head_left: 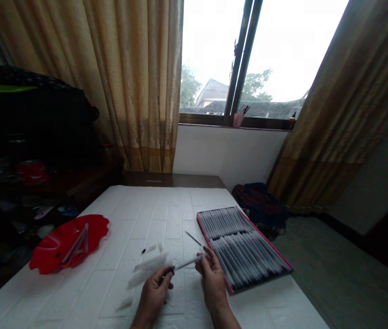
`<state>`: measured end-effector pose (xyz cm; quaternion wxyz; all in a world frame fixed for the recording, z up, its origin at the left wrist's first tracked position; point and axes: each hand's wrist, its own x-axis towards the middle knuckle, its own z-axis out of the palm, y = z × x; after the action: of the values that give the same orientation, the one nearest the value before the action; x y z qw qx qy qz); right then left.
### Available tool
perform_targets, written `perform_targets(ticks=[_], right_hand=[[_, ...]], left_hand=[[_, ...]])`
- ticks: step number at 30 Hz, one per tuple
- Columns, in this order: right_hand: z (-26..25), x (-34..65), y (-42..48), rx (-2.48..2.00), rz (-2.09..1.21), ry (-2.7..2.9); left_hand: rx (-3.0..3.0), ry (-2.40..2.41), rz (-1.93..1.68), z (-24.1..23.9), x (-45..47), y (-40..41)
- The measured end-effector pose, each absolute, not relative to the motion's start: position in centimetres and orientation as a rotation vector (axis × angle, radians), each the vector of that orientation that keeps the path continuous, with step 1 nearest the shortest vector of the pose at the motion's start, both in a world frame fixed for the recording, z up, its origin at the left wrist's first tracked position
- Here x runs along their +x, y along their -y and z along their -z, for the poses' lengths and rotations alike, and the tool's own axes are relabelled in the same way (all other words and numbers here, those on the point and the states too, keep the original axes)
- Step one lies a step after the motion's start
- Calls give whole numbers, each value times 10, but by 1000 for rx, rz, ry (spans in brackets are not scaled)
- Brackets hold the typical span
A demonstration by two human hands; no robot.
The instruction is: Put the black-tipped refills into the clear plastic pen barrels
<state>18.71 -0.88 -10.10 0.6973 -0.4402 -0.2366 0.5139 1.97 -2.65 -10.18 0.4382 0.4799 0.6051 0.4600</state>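
Low in the middle of the view, my left hand (155,289) and my right hand (212,277) together hold a thin pen refill (187,262), one hand pinching each end. Both hands hover just above the white table (139,214). Clear pen barrels (149,264) and small pen parts (151,248) lie on the table to the left of my hands. Another thin refill (193,237) lies just beyond my right hand. A pink-rimmed tray (245,246) packed with several pens sits right beside my right hand.
A red wavy-edged plate (66,242) with a few pens stands at the left of the table. Dark cluttered shelves are at far left, curtains and a window behind. A dark bundle (258,201) lies on the floor to the right.
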Motion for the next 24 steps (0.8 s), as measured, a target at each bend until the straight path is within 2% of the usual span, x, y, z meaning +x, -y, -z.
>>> perform_targets(ticks=[12, 20, 24], right_hand=[[93, 178, 14, -1042, -1110, 735], [94, 186, 13, -1012, -1198, 776], [102, 187, 11, -1021, -1168, 748]], left_hand=[[1579, -1425, -1267, 72, 36, 16], [1656, -1156, -1093, 82, 56, 11], [1519, -1175, -1074, 91, 54, 5]])
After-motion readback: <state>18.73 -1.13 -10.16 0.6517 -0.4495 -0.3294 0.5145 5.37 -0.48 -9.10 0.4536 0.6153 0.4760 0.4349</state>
